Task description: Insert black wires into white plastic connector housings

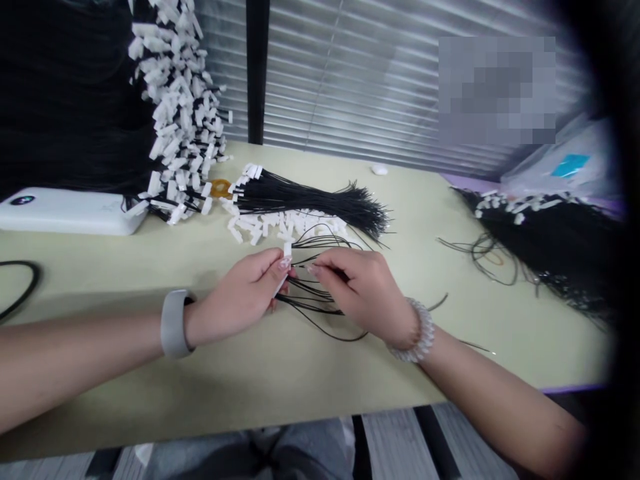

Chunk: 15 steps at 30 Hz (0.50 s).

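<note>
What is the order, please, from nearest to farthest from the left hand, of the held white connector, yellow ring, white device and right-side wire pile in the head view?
1. White connector: held by the left hand.
2. Yellow ring: beyond it, slightly left.
3. White device: farther left.
4. Wire pile: at far right.

My left forearm (pixel 95 357) enters from the left, sloping gently upward; my left hand (pixel 243 287) is pinched, thumb (pixel 275 273) laid over bent fingers; my right forearm (pixel 493 390) slants up from lower right; my right hand (pixel 373 293) is turned inward, thumb and forefinger pinched; both hands' fingertips face each other, just apart.
</note>
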Each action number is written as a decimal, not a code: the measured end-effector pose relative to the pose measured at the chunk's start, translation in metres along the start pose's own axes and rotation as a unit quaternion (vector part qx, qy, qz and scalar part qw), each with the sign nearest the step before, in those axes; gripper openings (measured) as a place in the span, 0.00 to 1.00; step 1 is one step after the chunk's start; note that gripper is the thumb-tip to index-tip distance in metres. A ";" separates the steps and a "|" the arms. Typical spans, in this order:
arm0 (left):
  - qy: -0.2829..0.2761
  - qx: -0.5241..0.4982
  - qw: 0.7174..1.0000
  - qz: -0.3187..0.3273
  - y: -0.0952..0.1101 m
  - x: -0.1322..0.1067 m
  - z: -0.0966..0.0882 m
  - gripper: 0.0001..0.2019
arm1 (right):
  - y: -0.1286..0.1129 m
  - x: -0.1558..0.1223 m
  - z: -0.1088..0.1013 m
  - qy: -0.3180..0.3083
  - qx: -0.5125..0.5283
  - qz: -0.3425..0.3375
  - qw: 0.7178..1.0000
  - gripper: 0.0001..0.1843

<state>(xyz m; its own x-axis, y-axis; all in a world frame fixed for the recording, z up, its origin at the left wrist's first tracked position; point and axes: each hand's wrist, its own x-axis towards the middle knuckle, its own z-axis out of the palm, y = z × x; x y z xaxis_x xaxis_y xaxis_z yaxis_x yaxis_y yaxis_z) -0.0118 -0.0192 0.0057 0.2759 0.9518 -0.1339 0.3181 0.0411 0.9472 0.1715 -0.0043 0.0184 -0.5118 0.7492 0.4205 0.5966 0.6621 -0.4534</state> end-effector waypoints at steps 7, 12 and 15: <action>-0.015 0.014 1.000 0.018 -0.001 0.000 -0.001 0.16 | 0.001 0.000 0.000 -0.022 -0.005 -0.009 1.000 0.10; -0.016 0.028 0.999 0.021 0.000 0.001 -0.001 0.16 | 0.001 0.000 -0.002 -0.045 0.010 -0.016 0.999 0.11; -0.017 0.029 0.999 0.024 0.000 0.001 0.000 0.16 | 0.002 0.001 -0.004 -0.053 0.015 -0.012 0.998 0.11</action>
<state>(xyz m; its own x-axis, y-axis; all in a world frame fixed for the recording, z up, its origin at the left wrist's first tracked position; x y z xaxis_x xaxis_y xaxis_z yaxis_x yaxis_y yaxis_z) -0.0119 -0.0179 0.0053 0.3230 0.9412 -0.0988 0.3560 -0.0241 0.9342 0.1745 -0.0026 0.0207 -0.5901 0.7292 0.3466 0.5650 0.6796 -0.4679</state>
